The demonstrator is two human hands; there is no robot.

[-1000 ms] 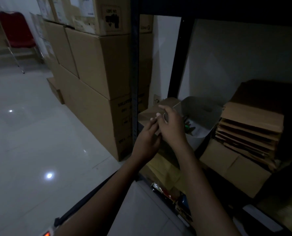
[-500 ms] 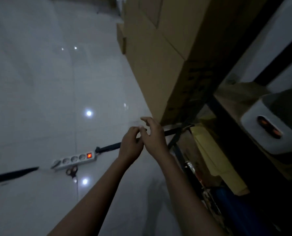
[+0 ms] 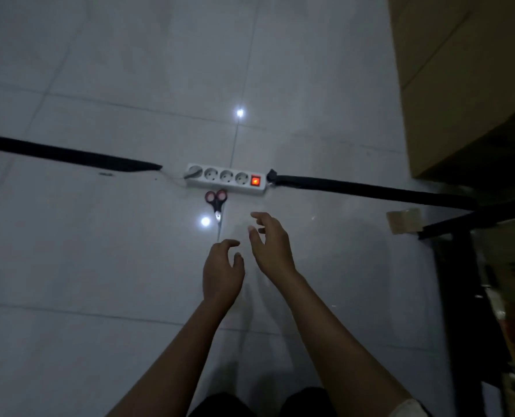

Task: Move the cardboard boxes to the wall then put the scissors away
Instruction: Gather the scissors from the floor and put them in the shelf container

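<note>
Firstly, black strip [image 3: 70,156]: was seen laid flat across the floor [image 3: 100,55] at the left, ending short of the power strip.
Scissors [image 3: 217,207]: were found lying flat on the tiles, just beside the near edge of the power strip, with the handle loops toward it and the closed blades pointed back at the person; no hand was on them.
Handling: they were judged light and stiff, with thin blades flush to a glossy floor, so sliding was expected under a push. The loops or the pivot were judged the best place to be gripped, and the blade tips best avoided.
Power strip [image 3: 226,179]: was seen with its red switch lit, so contact with it was judged best avoided.
Left hand [image 3: 221,272]: was held over the floor near the blade tips, fingers [image 3: 229,242] loosely curled and released, nothing grasped.
Right hand [image 3: 269,245]: was held just beside the left, fingers likewise slack, nothing grasped.
Cardboard boxes [image 3: 460,85]: were seen stacked at the right edge, well apart from the scissors; whether a wall was touched could not be told.
</note>
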